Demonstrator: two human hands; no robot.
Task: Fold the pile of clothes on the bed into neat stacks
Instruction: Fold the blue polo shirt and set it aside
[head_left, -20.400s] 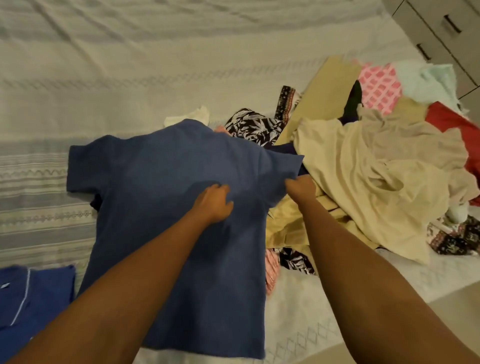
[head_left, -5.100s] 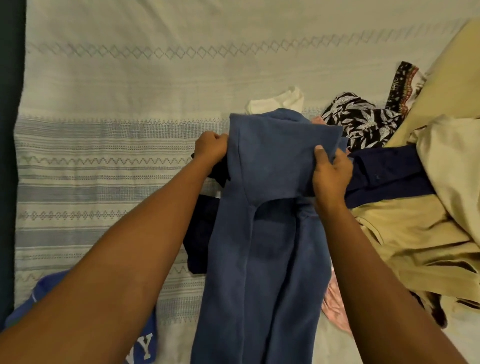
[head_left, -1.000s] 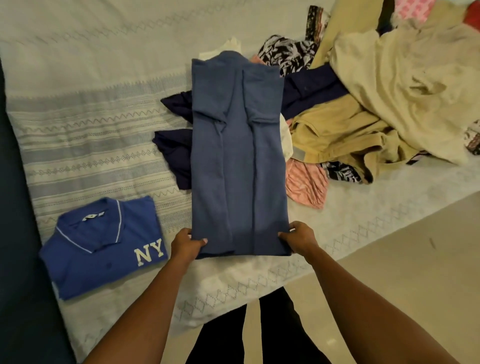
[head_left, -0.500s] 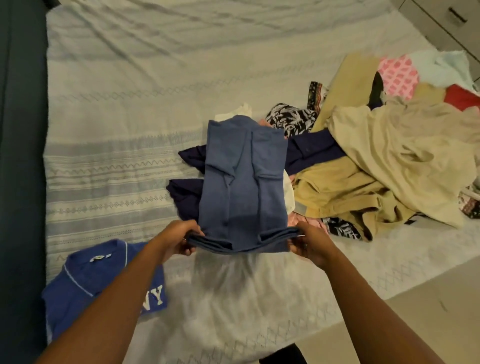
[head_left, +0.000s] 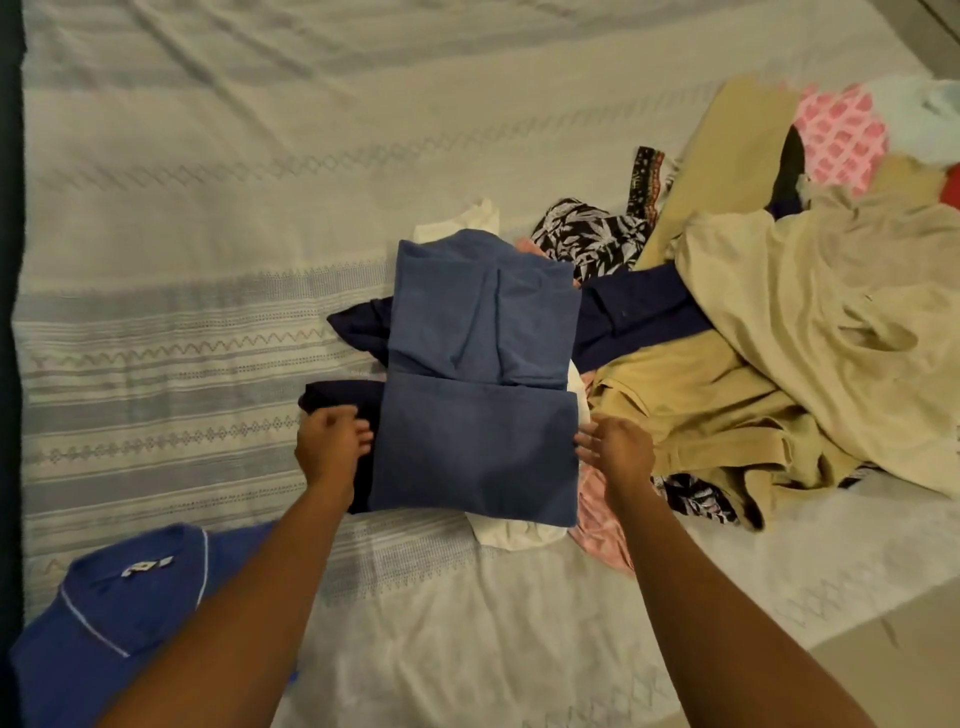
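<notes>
Well to the left of and nearer than the left hand, a folded royal-blue polo shirt (head_left: 119, 618) lies flat on the pale patterned bedspread (head_left: 208, 208). The left hand (head_left: 332, 447) sits with its fingers (head_left: 363, 435) curled against the left edge of the blue T-shirt (head_left: 478, 415); whether they pinch the cloth or only press on it I cannot tell. Under that hand a dark navy garment (head_left: 337, 402) pokes out. Between the two hands lies the blue T-shirt, its lower half doubled up over itself, the fold nearest the person and the free edge midway across. Beneath its near right corner a white garment (head_left: 514, 530) shows. The right hand (head_left: 615, 452) is spread, fingers (head_left: 587, 442) fairly straight and touching the shirt's right edge, gripping nothing. Under its wrist lies a pink garment (head_left: 602, 525). To the right of that hand and beyond it, the unfolded pile of clothes (head_left: 779, 338) heaps up, mostly beige and tan
</notes>
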